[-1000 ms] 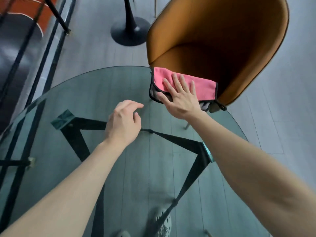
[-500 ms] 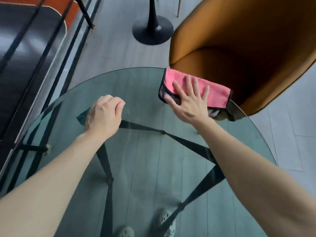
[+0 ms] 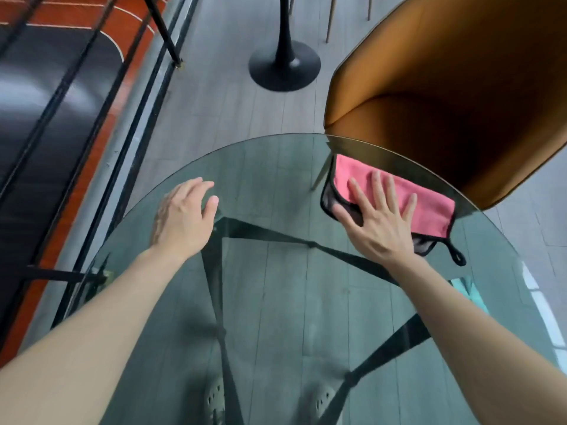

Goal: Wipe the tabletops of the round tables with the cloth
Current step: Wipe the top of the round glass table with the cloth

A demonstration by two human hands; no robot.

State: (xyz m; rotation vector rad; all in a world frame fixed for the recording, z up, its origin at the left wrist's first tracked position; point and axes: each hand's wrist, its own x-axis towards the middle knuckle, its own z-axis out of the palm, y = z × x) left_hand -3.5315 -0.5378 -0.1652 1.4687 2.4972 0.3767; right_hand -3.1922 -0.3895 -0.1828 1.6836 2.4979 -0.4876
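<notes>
A round glass tabletop point(image 3: 276, 167) fills the lower part of the view. On its far right part, close to the rim, lies a folded pink cloth point(image 3: 429, 207) with black edging and a small hanging loop. My right hand point(image 3: 377, 222) presses flat on the cloth's left half, fingers spread, thumb along its near edge. My left hand point(image 3: 184, 216) hovers over the left part of the glass, loosely curled, with nothing in it.
An orange-brown shell chair point(image 3: 445, 102) stands against the table's far right edge. A black pedestal base point(image 3: 283, 67) of another table sits on the grey floor beyond. A black railing point(image 3: 92, 118) runs along the left. Black frame bars point(image 3: 214, 271) and my shoes point(image 3: 214, 400) show through the glass.
My right hand has drawn the cloth in from the far rim, so it now lies fully on the glass. My left hand has loosened from a fist.
</notes>
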